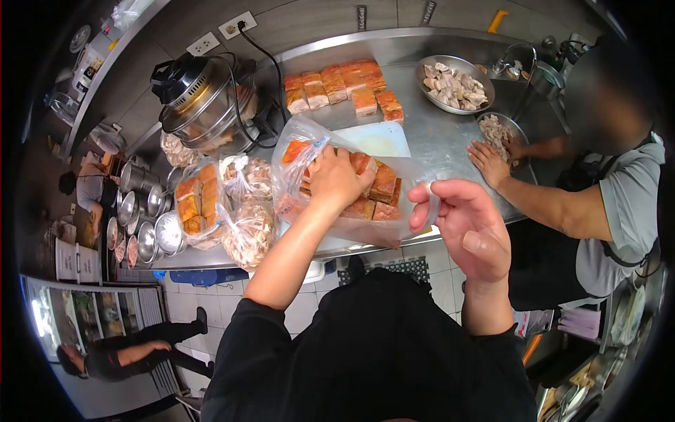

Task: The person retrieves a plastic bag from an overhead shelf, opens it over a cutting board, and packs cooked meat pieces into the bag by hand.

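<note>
A clear plastic bag (295,184) lies at the counter's front edge, with several browned blocks of pork belly (385,181) in it. My left hand (334,177) is inside its mouth, fingers curled down over the meat; the fingertips are partly hidden. With finger and thumb, my right hand (472,228) pinches the bag's rim at the right and pulls it outward. Just behind the bag is a white cutting board (383,138). More pork belly blocks (341,81) stand in rows at the back of the counter.
Left of the bag are filled meat bags (247,228) and a glass-bowled appliance (211,105) with a black cord. At right, a co-worker (612,197) handles a bowl of meat (503,130) near another metal bowl (455,84). Metal bowls (169,232) line the left end.
</note>
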`<state>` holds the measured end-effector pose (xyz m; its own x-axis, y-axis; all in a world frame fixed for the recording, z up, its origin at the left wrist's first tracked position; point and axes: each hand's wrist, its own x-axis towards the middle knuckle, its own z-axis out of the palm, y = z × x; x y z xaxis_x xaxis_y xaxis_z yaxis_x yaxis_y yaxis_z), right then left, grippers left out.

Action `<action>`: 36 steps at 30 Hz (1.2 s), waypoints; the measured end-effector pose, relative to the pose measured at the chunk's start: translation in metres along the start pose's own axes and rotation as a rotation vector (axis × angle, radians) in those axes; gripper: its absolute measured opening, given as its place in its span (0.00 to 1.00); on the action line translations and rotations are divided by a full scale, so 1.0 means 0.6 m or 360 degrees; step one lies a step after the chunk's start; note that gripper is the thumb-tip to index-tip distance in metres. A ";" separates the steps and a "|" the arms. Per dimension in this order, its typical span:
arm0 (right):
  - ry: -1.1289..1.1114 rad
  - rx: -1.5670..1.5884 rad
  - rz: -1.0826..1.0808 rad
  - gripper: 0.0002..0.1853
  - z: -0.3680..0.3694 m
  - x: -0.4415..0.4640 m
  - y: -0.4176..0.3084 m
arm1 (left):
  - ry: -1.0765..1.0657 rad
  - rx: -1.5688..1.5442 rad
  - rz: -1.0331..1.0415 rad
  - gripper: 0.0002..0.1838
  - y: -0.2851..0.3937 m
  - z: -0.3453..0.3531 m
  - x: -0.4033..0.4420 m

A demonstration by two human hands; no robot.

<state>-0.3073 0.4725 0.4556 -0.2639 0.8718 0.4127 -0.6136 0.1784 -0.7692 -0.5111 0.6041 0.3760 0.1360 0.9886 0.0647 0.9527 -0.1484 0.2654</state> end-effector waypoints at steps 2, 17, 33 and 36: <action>-0.0001 -0.0007 0.0003 0.35 0.000 -0.001 0.001 | 0.0140 -0.0066 0.0017 0.40 -0.013 0.020 0.005; -0.0002 -0.0201 -0.0007 0.34 -0.002 0.015 0.008 | 0.0130 -0.0385 0.0057 0.43 -0.035 0.032 -0.002; 0.0046 -0.0270 -0.0099 0.33 0.006 0.054 0.004 | -0.0335 -0.2368 0.0264 0.14 -0.238 -0.213 -0.032; 0.0067 -0.0313 -0.0114 0.33 0.006 0.056 0.006 | -0.0064 -0.2538 0.0605 0.15 -0.272 -0.236 0.012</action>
<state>-0.3211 0.5010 0.4685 -0.1913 0.8712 0.4520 -0.4716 0.3223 -0.8208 -0.7042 0.6320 0.4694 0.3138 0.8876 0.3372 -0.3585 -0.2181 0.9077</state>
